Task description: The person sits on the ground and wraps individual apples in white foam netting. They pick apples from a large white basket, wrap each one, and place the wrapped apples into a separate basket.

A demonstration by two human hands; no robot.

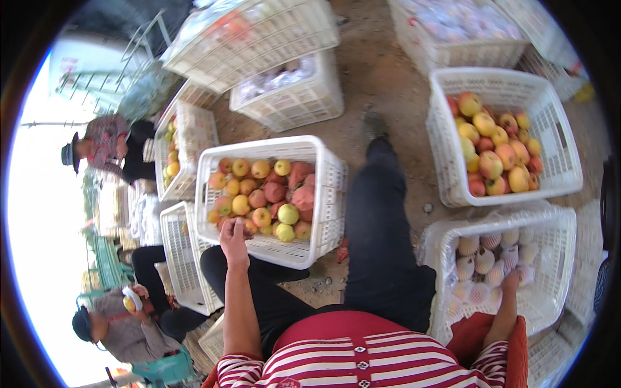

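My left hand (235, 244) is over the near rim of a white plastic crate (271, 253), beside loose red-and-yellow apples (241, 204). Its fingers are bent towards the apples, and whether they grip one is unclear. Crumpled reddish wraps (302, 177) lie among the fruit. On the other side, my right hand (511, 282) reaches into a crate lined with clear plastic film (439, 271). Apples in foam nets (484, 260) rest there in rows, and my fingers touch one netted apple (525, 274). My fingertips are partly hidden, so their grip is not plain.
Another crate of unwrapped apples (499, 150) stands beyond the lined one. Stacked crates (286, 92) rise ahead on the dirt floor (373, 58). At left sit two people, one holding an apple (129, 304), near an open crate (182, 262).
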